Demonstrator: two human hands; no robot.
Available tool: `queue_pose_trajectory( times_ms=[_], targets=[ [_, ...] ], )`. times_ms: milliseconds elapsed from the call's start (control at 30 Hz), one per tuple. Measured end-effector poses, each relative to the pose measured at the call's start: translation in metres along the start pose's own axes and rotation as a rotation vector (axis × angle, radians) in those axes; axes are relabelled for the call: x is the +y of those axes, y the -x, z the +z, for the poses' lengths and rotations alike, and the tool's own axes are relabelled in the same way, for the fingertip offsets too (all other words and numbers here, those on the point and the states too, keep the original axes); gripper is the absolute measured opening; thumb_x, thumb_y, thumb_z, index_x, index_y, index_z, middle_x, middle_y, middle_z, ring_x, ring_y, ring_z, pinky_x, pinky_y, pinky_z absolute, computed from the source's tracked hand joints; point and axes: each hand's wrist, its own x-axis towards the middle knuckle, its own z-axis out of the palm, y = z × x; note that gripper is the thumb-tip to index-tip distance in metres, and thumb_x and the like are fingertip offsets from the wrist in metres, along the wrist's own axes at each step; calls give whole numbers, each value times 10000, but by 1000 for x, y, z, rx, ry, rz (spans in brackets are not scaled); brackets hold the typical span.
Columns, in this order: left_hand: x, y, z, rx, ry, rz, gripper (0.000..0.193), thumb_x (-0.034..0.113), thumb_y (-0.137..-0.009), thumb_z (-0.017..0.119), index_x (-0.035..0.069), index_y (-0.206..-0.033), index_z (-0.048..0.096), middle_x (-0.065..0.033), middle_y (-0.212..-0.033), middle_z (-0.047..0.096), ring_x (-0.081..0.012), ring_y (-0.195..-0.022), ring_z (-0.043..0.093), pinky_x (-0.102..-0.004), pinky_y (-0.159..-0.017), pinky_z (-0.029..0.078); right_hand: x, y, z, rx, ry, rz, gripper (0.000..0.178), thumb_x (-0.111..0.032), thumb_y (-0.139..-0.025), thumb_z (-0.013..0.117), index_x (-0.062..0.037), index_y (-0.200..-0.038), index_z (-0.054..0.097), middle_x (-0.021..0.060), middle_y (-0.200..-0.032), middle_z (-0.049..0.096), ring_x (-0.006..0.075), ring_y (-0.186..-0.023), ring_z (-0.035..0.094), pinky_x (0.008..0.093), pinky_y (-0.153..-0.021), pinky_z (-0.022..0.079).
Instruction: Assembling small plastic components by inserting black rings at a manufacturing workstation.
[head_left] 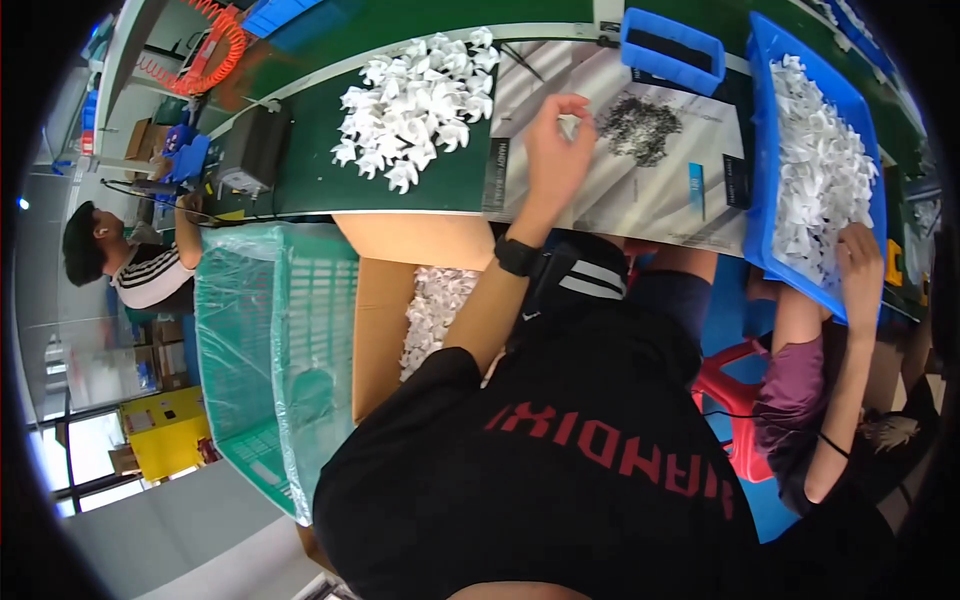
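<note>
My left hand [562,150], with a dark band at the wrist, is raised over a grey printed sheet [620,205]. Its thumb and fingers pinch a small white plastic piece [569,126]. Beside it on the sheet lies a loose heap of tiny black parts [642,132]. To the left, a pile of white plastic pieces [405,110] is spread over the green tabletop. Far right, my right hand [860,255] is at the near edge of a blue bin [762,180] full of white pieces [815,160]. Its fingers are curled; what they hold is hidden.
A small blue tray [672,50] stands behind the sheet. Below the table edge are a cardboard box [380,345] of white pieces and a plastic-lined green crate [240,350]. A person [135,260] works at left; another sits at right near a red stool [735,400].
</note>
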Motion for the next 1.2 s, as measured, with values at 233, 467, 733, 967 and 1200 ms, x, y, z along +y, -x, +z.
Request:
queue_pose_trajectory(
  times_ms=[233,467,733,967,1200],
  targets=[
    [-18,10,-19,5,-21,14,162,84,-865,604,4,-1006,601,-64,-921,618,-166,-891,578,-304,-840,460,43,31,-17,247,12,257,190,-42,-791,554,-10,-975,583,128,-1025,604,305,-989,574,366,-864,462],
    [-12,8,-22,-10,535,-404,121,142,-933,546,40,-991,577,-34,-820,584,-86,-736,539,-224,-580,440,-183,-186,-58,637,-1800,410,201,-163,-937,506,-10,-877,623,71,-819,600,174,-764,571,284,-676,453],
    [10,29,-3,-71,879,-515,92,113,-934,528,47,-993,554,-47,-834,559,-116,-762,540,-257,-597,456,-197,-167,76,355,-1114,941,148,-131,-832,642,14,-832,670,57,-689,655,130,-606,611,269,-551,465],
    [4,30,-11,-151,1037,-558,96,97,-919,537,50,-1003,527,-57,-851,548,-136,-775,514,-272,-588,429,-163,-180,80,356,-796,954,125,-99,-751,643,-3,-814,691,178,-727,668,303,-678,671,346,-639,527],
    [8,26,-12,-180,1029,-558,92,56,-901,522,48,-992,523,-66,-827,534,-140,-745,510,-284,-597,440,-137,-210,96,251,-509,914,116,-113,-756,624,-22,-790,689,200,-762,663,364,-716,656,419,-662,537]
  ],
)
